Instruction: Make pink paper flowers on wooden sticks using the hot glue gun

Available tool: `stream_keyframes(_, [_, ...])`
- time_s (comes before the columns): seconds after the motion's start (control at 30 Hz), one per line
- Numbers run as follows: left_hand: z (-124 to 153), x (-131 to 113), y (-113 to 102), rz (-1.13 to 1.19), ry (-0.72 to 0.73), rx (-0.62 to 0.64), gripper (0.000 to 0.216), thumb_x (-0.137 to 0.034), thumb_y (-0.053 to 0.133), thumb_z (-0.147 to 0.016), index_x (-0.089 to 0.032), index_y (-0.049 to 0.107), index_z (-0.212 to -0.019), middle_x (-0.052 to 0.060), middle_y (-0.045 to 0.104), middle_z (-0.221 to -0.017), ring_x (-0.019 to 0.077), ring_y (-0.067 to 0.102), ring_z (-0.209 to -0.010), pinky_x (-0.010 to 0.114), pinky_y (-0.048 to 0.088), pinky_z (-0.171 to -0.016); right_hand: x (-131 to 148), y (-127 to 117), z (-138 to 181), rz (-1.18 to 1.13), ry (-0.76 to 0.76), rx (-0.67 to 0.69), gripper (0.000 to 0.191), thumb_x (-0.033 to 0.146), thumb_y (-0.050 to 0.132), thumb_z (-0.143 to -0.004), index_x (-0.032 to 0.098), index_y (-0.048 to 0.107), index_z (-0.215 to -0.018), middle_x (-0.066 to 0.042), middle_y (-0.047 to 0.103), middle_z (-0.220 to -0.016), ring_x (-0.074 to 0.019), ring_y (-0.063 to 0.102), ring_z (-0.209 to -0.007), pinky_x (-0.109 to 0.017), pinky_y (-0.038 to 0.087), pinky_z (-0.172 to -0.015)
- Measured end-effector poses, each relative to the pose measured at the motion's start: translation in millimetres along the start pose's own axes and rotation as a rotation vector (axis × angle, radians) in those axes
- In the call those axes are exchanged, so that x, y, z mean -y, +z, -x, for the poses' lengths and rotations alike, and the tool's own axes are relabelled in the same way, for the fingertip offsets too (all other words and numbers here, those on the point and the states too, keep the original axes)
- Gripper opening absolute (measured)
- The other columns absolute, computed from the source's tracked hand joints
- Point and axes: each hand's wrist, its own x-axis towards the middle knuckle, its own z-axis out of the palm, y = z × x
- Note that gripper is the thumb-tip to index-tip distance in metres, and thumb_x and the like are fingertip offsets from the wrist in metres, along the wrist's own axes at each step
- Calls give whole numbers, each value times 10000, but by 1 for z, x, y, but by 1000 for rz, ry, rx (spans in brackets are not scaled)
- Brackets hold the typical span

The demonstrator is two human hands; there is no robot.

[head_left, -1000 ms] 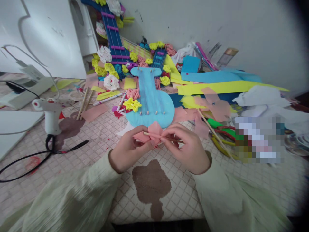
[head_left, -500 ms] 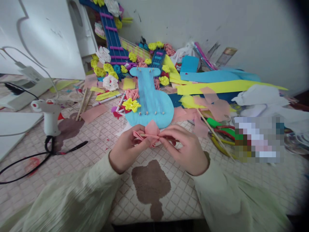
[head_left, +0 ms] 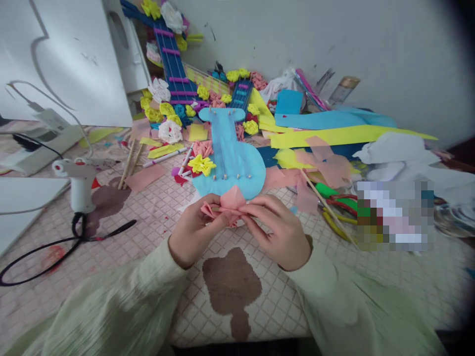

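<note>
My left hand [head_left: 196,228] pinches a folded piece of pink paper [head_left: 233,199] between thumb and fingers. At its right edge, the fingertips of my right hand [head_left: 279,228] are also closed on the paper. What looks like a thin stick [head_left: 215,209] lies along its fold, partly hidden by my fingers. One corner of the paper points up between the hands. Just beyond lies a light blue guitar-shaped cutout [head_left: 237,153] with strings stretched between small pegs. A yellow paper flower [head_left: 202,164] rests against its left edge.
A white glue gun [head_left: 82,185] with a looped black cable stands left. Pliers with yellow handles [head_left: 336,225] and a wooden stick [head_left: 326,207] lie right. Behind are yellow paper strips [head_left: 345,134], crumpled white paper [head_left: 399,148] and a dark blue guitar shape [head_left: 172,62] with paper flowers.
Both hands keep hold of the pink paper. My right hand has shifted slightly left, and its fingers have moved along the paper's edge. The view has tilted a little.
</note>
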Motion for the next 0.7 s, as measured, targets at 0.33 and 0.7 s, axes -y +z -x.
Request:
stream_keyframes(0.33, [-3, 2, -2, -2, 25, 44, 152, -269, 535, -743, -125, 546, -791, 7, 568, -722, 118, 538, -660, 235, 432, -601, -6, 1, -1, -69, 25, 59, 169, 135, 447, -830, 128, 598, -906, -90, 586, -840, -167, 552, -807, -302, 482, -713])
stream_keyframes(0.7, [13, 0, -26, -137, 131, -183, 271, -310, 523, -768, -168, 548, -997, 76, 577, -1037, 179, 557, -937, 276, 486, -740, -16, 3, -2, -262, 223, 125, 156, 178, 485, -804, 134, 633, -816, -76, 628, -797, -158, 597, -700, -264, 468, -603])
